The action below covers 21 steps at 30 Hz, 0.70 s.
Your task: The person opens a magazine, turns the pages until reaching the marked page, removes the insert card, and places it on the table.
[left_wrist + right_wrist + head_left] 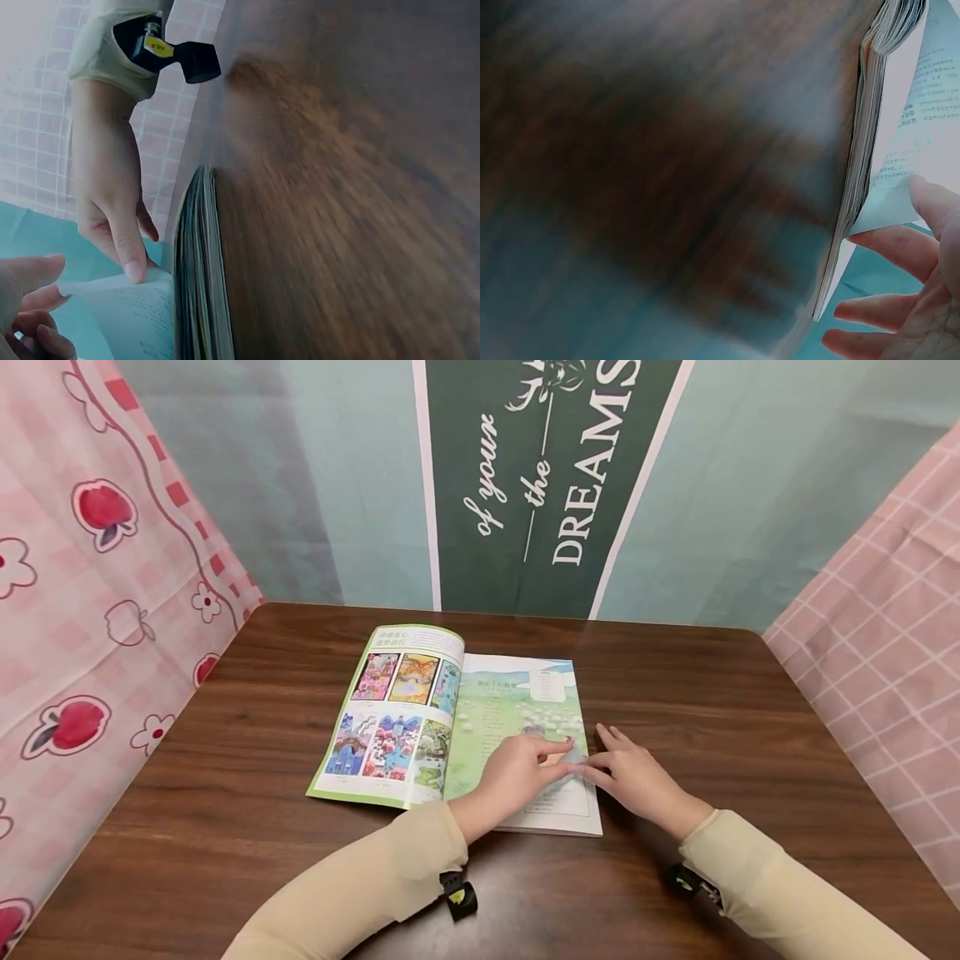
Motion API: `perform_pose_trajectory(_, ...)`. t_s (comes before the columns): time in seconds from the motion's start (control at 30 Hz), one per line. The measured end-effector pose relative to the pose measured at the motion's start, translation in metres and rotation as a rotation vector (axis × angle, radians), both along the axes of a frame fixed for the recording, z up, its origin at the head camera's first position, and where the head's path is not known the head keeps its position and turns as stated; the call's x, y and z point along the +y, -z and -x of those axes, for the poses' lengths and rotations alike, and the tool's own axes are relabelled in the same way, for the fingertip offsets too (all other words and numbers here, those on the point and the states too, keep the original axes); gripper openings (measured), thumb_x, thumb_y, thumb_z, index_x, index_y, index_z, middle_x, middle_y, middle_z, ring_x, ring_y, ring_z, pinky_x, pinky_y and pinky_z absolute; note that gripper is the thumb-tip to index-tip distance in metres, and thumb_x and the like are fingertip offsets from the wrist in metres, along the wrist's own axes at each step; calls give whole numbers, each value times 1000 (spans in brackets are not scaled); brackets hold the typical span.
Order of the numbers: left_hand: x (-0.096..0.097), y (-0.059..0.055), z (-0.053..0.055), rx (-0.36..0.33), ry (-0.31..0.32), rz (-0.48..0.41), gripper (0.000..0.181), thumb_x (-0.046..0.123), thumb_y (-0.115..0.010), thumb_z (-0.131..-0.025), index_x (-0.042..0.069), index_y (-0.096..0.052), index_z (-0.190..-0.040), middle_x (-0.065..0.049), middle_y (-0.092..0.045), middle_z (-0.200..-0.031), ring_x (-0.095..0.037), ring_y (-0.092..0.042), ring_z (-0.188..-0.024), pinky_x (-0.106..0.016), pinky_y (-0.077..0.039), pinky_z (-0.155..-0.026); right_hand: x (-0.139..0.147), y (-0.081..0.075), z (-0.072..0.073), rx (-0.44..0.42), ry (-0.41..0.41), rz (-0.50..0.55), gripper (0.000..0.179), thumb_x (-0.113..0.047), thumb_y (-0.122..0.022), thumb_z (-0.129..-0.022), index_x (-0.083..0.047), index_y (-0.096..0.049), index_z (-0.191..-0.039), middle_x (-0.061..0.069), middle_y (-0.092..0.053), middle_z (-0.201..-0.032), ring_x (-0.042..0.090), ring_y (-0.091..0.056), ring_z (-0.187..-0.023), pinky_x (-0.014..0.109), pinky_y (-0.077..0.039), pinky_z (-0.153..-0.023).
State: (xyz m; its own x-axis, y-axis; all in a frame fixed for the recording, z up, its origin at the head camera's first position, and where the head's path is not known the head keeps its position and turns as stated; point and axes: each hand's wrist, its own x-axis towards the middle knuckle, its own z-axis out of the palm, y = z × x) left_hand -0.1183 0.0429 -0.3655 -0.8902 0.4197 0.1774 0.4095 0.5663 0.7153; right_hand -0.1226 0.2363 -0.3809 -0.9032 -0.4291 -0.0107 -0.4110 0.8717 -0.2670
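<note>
Cream sleeves come in from the near side of the surface, a small black device strapped at each wrist, and here are the hands, both at work on one sheet! Left hand reaches across the right side of the open book, thumb and forefinger pinching the outer edge of a page, the other fingers tucked in underneath. Right hand meets it at that very edge: thumb on the printed face, forefinger behind, a neat pinch, with the remaining fingers spread apart beyond. And look at that from the wrists, the page stands up off the thick stack of leaves!

The book itself lies between the left and right edges of the brown wood-grain surface, well apart from both, its top near the far edge. Left leaf shows six bright pictures inside a green border; the right side carries a green meadow scene.

Past the far edge hangs a blue-green cloth, its dark panel lettered "of your the DREAMS", with pink cloths flanking both sides.
</note>
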Motion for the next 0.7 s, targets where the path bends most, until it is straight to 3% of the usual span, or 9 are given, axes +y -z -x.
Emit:
perform_pose_trajectory(0.07,1,1,1,1,-14,14,25,32,-60,-77,22,-65,-99,10,-61,-72,-3,-37,-47,-17,-30,-40,-1,1,-1,-5,-2,-2,32,-37,-53,-81,-10,-68,-91,28,-33,-125,43,-27,-114,60,-29,-77)
perform_pose_trajectory(0.13,0,2,2,2,-20,14,20,29,-60,-78,20,-67,-95,9,-60,-70,-2,-38,-47,-17,-30,-40,1,1,-2,-43,7,5,41,-40,-52,-81,-8,-62,-104,28,-28,-127,43,-24,-116,59,-28,-79)
perform_pose_trajectory(0.27,-9,5,5,25,-52,-43,16,24,-60,-79,17,-69,-89,7,-63,-75,1,-42,-47,-16,-33,-41,7,2,-7,-165,45,30,74,-50,-47,-79,-1,-28,-131,29,-17,-132,42,-18,-119,57,-24,-84)
perform_pose_trajectory(0.37,-26,6,9,32,-109,-124,13,21,-61,-77,15,-69,-86,7,-63,-76,0,-42,-45,-18,-34,-41,11,6,-11,-222,41,33,86,-55,-46,-77,-3,-11,-135,30,-13,-133,41,-14,-120,58,-21,-85)
perform_pose_trajectory(0.53,-62,0,10,4,-205,-251,11,17,-62,-75,13,-69,-83,6,-58,-61,-5,-37,-41,-22,-34,-40,14,14,-18,-214,-22,4,81,-60,-45,-74,-16,-16,-137,31,-10,-132,41,-9,-121,61,-19,-84)
perform_pose_trajectory(0.7,-99,-14,7,21,-293,-322,9,14,-64,-74,9,-69,-80,5,-37,-45,-2,-30,-39,-21,-29,-39,16,17,-20,-182,-50,-25,79,-64,-46,-70,-24,-24,-134,33,-10,-131,42,-8,-121,61,-20,-83)
